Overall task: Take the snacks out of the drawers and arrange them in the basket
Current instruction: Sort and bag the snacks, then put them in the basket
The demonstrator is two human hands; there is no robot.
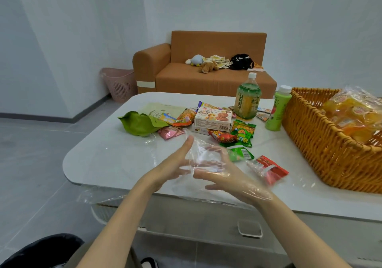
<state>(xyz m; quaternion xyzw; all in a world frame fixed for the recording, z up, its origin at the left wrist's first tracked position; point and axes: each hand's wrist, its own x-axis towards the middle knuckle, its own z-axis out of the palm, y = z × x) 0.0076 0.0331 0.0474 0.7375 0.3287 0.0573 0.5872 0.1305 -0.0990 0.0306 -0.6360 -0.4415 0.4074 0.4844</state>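
Note:
My right hand [231, 176] hovers over the table's near edge, inside a thin clear plastic glove [201, 152], fingers loosely curved. My left hand [175, 164] is just left of it and pinches the loose plastic, index finger pointing up. Snacks lie on the white table [107, 154] beyond my hands: a biscuit box [213, 118], a green pouch [138, 123], green packets [242, 131], a red packet [270, 168] and a pink packet [170, 132]. The wicker basket [310, 143] stands at the right and holds a clear bag of yellow snacks [351, 114].
A large tea bottle [248, 100] and a slim green bottle [278, 110] stand by the basket's left wall. A closed drawer with a recessed handle [249, 228] sits under the tabletop. An orange sofa [206, 77] and a pink bin [121, 83] are behind the table.

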